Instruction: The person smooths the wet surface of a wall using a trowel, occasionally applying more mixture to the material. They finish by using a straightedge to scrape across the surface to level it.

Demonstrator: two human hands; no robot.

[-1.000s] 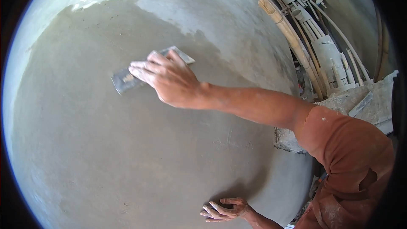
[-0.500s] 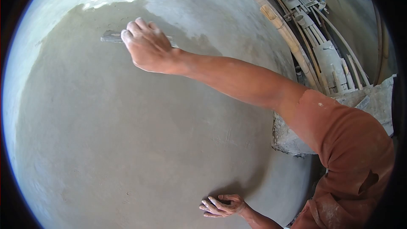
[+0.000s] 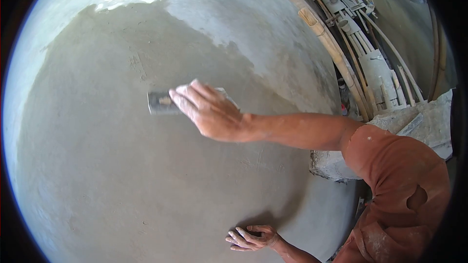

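My right hand [image 3: 209,112] is closed around the handle of a flat plastering trowel [image 3: 162,104]. The trowel's blade lies against a broad surface of damp grey plaster [image 3: 112,165], and my fingers hide much of it. Lower in the view, my left hand [image 3: 252,237] rests on the same plaster with its fingers stretched out and holds nothing. Whitish residue coats the fingers of both hands. A few rough marks [image 3: 138,65] show in the plaster above the trowel.
Lighter plaster [image 3: 219,9] borders the darker area at the top. Bamboo poles [image 3: 331,44] run along the upper right, beside planks [image 3: 378,75] and small containers [image 3: 344,25]. A rough concrete ledge [image 3: 329,164] juts out near my right arm.
My right hand has moved down and to the right in the view with the trowel, uncovering rough marks in the plaster. My left hand stays in almost the same place.
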